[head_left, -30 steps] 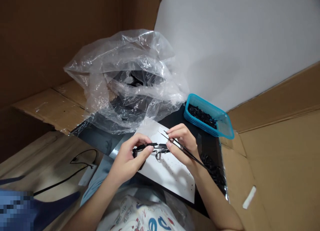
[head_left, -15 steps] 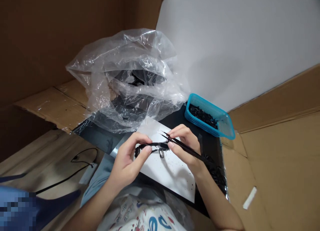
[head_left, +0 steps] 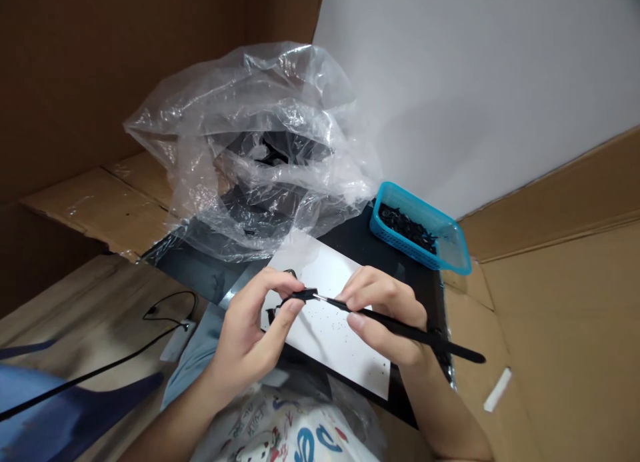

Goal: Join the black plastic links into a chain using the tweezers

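Left hand (head_left: pixel 247 319): thumb and index finger pinched on the black part (head_left: pixel 309 294), other fingers curled behind. Right hand (head_left: pixel 403 299): thumb and fingers closed around the tweezers (head_left: pixel 453 349). Black part is held up over the white sheet (head_left: pixel 325 269), pointing to 3 o'clock out of the pinch. Tweezer tips at its free end; too small to tell if touching or gripping. Handle runs out between 3 and 4 o'clock. Thin dark loop (head_left: pixel 291 273) pokes out at 11 o'clock of the part; can't tell if same piece.

Around it, clock centred on the part: blue basket (head_left: pixel 457 245) at 2, black pieces (head_left: pixel 407 229) inside; clear plastic bag (head_left: pixel 270 109) at 11, dark contents unclear; black cable (head_left: pixel 170 293) at 9; white strip (head_left: pixel 499 389) near 4. Dark specks on the sheet, mostly to 4 and 5 o'clock.

Handling, judged by look: part likely light, fairly stiff, maybe smooth plastic, so could slip or twist in a two-finger pinch. Thin sections probably snap or bend if squeezed. Best hold: the thicker body near its 3 o'clock end, gentle pressure, loop kept free. Tweezers: light, springy, hold mid-length; fine tips could scratch.
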